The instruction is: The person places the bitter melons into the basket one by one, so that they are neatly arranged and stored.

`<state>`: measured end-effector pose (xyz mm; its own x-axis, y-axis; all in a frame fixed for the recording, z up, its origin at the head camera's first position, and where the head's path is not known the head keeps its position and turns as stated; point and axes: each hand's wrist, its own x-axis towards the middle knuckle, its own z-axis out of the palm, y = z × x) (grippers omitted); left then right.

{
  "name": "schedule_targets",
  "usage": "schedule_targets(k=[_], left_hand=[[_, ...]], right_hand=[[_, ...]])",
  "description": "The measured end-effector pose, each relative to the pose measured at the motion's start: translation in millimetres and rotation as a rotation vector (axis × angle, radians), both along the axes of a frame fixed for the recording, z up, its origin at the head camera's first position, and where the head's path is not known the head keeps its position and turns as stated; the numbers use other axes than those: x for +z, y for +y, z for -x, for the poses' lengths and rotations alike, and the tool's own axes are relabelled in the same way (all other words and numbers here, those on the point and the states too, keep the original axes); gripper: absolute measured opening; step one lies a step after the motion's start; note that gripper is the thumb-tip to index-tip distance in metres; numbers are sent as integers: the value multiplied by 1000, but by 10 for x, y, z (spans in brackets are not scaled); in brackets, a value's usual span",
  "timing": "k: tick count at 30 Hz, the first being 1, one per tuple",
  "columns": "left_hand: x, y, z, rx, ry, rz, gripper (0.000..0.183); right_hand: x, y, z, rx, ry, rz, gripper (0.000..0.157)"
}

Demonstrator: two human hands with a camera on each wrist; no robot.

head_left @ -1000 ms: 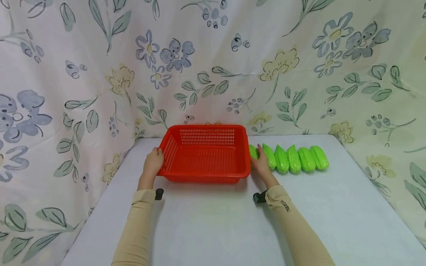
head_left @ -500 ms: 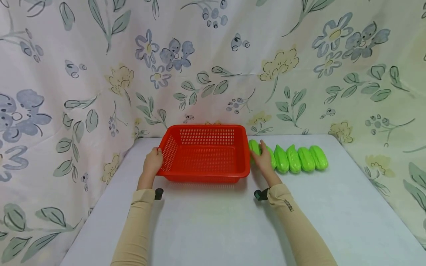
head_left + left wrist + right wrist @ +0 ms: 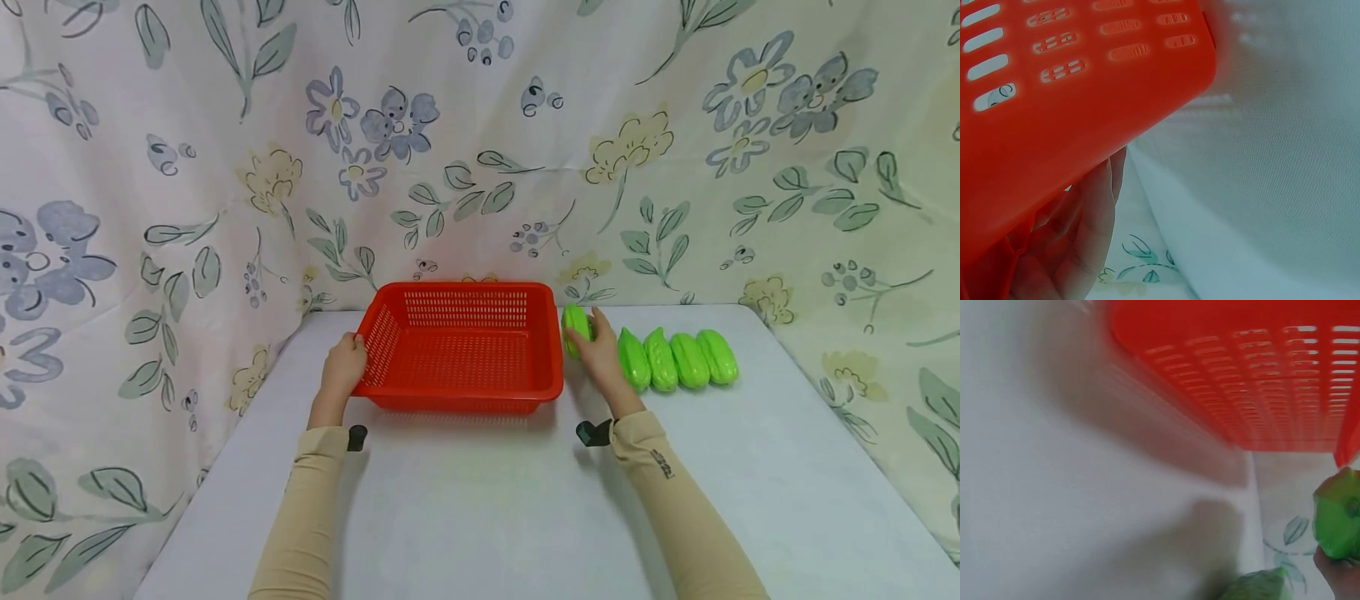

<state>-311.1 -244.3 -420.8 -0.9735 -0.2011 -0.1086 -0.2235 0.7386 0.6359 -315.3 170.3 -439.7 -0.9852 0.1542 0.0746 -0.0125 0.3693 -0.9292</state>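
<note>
A red plastic basket (image 3: 468,358) with slotted walls stands on the table. My left hand (image 3: 345,364) grips its left rim; in the left wrist view the fingers (image 3: 1094,212) curl up under the rim from outside. Beside the basket's right wall, my right hand (image 3: 600,350) holds a glossy green gourd-like vegetable (image 3: 576,329) between thumb and fingers. The right wrist view shows this held vegetable (image 3: 1338,512) raised off the table, near the basket rim. Similar green vegetables (image 3: 662,360) lie in a row just right of the hand, which may hide one of them.
The white table (image 3: 480,500) reaches back to a flower-patterned curtain (image 3: 480,167), which also runs along both sides. In the right wrist view, another green vegetable (image 3: 1257,586) shows at the bottom edge.
My right hand has shifted slightly right and away from me, and the leftmost green vegetable has risen with it. The left hand and basket have stayed put.
</note>
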Motion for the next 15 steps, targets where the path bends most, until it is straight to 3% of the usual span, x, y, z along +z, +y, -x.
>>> schedule_targets(k=[5,15], left_hand=[[-9,-2,-7,-5,4,-5,52],[-1,-3,-10,-11,21,6,53]], right_hand=[[88,-1,18,-2,64,-4,72],[280,2,18,5,90,-47,72]])
